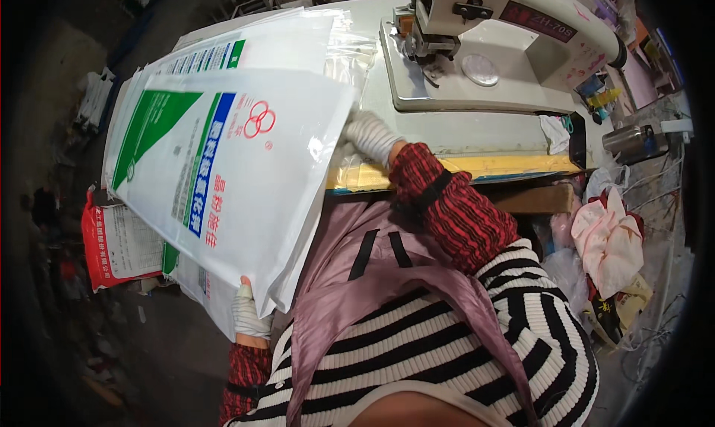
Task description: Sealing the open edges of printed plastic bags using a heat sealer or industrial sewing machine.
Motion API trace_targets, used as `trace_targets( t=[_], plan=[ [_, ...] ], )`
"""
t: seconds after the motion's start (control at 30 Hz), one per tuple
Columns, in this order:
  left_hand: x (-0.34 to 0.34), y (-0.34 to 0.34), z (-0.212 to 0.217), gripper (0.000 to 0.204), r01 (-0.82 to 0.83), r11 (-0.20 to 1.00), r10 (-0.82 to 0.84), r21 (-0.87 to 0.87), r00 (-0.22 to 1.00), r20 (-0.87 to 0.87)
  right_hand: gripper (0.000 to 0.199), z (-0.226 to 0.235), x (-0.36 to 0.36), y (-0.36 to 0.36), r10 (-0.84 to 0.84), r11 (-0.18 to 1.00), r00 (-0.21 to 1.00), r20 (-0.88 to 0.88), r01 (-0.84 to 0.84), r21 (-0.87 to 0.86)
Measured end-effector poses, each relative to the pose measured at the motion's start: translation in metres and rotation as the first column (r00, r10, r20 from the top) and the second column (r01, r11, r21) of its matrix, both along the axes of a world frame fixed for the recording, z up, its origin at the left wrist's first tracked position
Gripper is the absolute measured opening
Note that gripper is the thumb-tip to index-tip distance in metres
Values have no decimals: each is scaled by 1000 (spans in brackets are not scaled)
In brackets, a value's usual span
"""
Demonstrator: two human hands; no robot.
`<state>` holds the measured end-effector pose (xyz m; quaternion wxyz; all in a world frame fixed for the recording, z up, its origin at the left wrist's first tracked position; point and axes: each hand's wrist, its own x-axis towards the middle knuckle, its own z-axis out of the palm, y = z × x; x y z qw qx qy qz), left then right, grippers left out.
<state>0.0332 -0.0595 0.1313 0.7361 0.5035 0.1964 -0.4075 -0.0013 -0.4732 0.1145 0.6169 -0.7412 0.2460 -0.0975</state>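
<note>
The left hand (251, 315), at the lower center-left of the frame, grips the near edge of a white sack (294, 166), thumb tip over its face close to the bottom corner. The right hand (372, 139), near the middle of the frame, is at the sack's right edge; its fingertips are blurred or hidden there, so I cannot tell whether they close on it. Both wear pale wrappings with bare skin showing at the left thumb tip, and red-and-black sleeves (454, 207) cover the forearms.

The sack is flat, smooth and slightly glossy, with a green slanted panel, a blue band, red lettering and three linked red rings. It lies tilted across the left half of the frame, its body stretching up and left from the left hand, with the right hand beside its upper right part.

Under it, a stack of similar sacks (294, 36) shows toward the upper left, on a pale table (462, 135). A white sewing machine (514, 25) fills the upper right. A red-and-white bag (97, 241) is at the left, a metal flask (633, 142) and pink cloth (607, 237) at the right.
</note>
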Motion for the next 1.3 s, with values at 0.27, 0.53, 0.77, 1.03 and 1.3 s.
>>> trace_targets(
  t=[0.27,0.53,0.77,1.03,1.3],
  plan=[
    [5,24,-22,59,-36,971,43,235,999,-25,60,16,-8,-4,-137,984,978,155,117,134],
    [3,9,-18,60,-32,944,-4,330,994,107,23,37,29,-2,-119,993,909,399,112,41],
    [17,-9,-14,58,-83,966,52,246,990,130,25,6,-29,-28,-104,410,957,-270,-207,-888],
    [-14,-10,6,64,-68,989,57,130,995,86,46,92,-13,-33,-74,847,987,-141,-13,-532],
    [-19,17,-25,55,-26,942,-7,336,995,98,45,19,20,-21,-40,771,839,-542,-319,-551]
  ],
)
